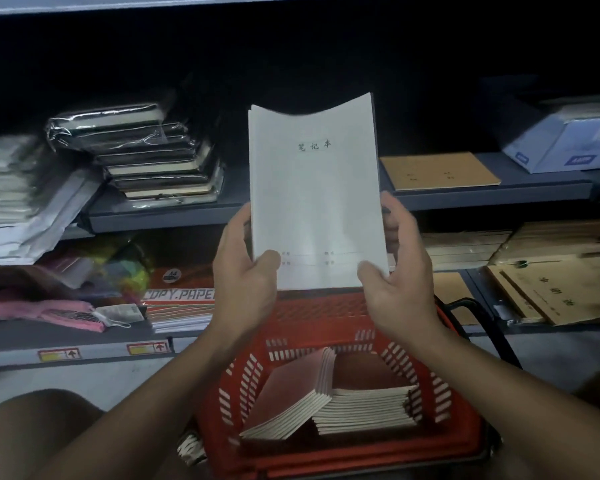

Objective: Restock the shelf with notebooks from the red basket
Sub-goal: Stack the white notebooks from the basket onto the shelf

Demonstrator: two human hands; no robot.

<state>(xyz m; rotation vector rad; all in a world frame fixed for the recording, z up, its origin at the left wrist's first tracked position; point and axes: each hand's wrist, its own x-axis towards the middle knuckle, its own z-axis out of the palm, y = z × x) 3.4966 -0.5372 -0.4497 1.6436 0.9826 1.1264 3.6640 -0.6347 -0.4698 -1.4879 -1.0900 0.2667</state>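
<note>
Far left of the frame, a stack of black notebooks in plastic wrap is seen on the shelf, with a "COPY PAPER" A4 pack lower down. Dead center, a white notebook printed 笔记本 is held upright by both bottom corners: left hand and right hand, thumbs pinched on the cover. Below, more notebooks are piled in the red basket. A brown notebook is lying flat on the shelf at right.

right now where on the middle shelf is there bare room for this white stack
Bare shelf shows between the black notebook pile and the brown notebook, partly hidden behind the held white notebooks. The shelf's left end is crowded.
</note>
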